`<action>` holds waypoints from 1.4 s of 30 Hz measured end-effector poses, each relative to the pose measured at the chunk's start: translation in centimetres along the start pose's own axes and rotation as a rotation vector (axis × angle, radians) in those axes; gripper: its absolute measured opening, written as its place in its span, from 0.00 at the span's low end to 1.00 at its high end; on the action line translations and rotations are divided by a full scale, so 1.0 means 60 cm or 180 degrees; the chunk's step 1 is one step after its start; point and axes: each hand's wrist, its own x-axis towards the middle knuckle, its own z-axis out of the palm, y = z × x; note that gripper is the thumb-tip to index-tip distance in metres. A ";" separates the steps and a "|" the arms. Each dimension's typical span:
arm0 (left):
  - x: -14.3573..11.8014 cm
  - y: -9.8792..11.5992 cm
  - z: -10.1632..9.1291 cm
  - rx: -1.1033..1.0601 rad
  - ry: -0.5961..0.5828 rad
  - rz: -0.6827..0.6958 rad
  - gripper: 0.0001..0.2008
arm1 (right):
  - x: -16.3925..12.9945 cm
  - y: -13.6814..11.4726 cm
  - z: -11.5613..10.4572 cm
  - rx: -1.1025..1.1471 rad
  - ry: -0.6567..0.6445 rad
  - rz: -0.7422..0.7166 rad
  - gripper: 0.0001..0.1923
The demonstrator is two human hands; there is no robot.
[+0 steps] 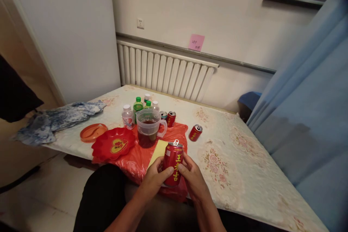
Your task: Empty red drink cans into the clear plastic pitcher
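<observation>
While both hands (174,175) hold the can (173,163), table edge (206,203) lies below.

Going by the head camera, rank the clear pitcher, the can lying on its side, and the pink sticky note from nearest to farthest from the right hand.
1. The clear pitcher, just beyond the right hand, up and to its left on the red bag.
2. The can lying on its side, farther back on the tablecloth; close to the pitcher's range, hard to separate.
3. The pink sticky note, on the far wall above the radiator.

You face a pale wall (190,3) with a white radiator (163,70) behind the table's (244,174) far edge; blue curtain (312,98) hangs right; tiled floor (40,188) lies left.
</observation>
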 end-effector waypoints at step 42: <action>0.005 -0.007 -0.006 -0.0005 0.0039 0.0064 0.35 | 0.000 0.009 -0.007 -0.0590 0.0365 -0.0110 0.27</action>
